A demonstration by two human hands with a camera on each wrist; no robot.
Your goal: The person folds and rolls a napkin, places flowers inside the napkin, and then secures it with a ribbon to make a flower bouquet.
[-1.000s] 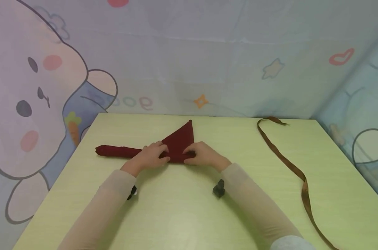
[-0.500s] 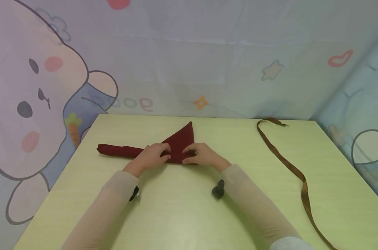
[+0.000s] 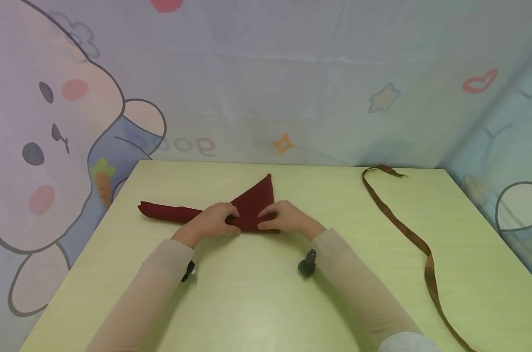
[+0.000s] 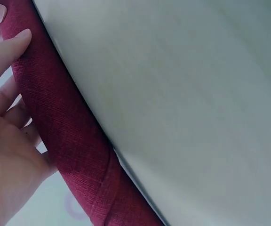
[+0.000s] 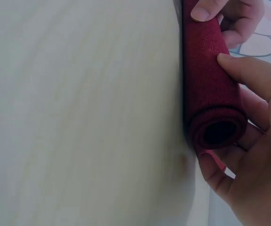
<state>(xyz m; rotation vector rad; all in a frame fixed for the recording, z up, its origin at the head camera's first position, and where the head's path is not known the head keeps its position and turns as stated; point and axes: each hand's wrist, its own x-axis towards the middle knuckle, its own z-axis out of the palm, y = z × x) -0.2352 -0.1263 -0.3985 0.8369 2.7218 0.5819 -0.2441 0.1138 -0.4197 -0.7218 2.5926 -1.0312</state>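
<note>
A dark red cloth (image 3: 254, 198) is partly rolled into a long tube. Its left end sticks out past my left hand, and a flat triangular flap points toward the far side. My left hand (image 3: 210, 220) holds the middle of the roll, thumb on the near side and fingers on the far side. At the right end, my right hand (image 3: 290, 216) grips the roll the same way. The right wrist view shows the hollow, coiled end of the rolled cloth (image 5: 211, 75) between thumb and fingers. In the left wrist view the rolled cloth (image 4: 65, 117) lies along the thumb.
A long brown ribbon (image 3: 400, 225) lies in a loose curve on the right of the pale yellow table (image 3: 253, 303). A printed cartoon backdrop (image 3: 266, 88) rises behind the table's far edge. Dark wrist devices (image 3: 307, 264) hang beneath the sleeves.
The flap's tip has drawn slightly nearer, and the roll's left end has shifted a little right. Both hands keep hold of the cloth in nearly the same place.
</note>
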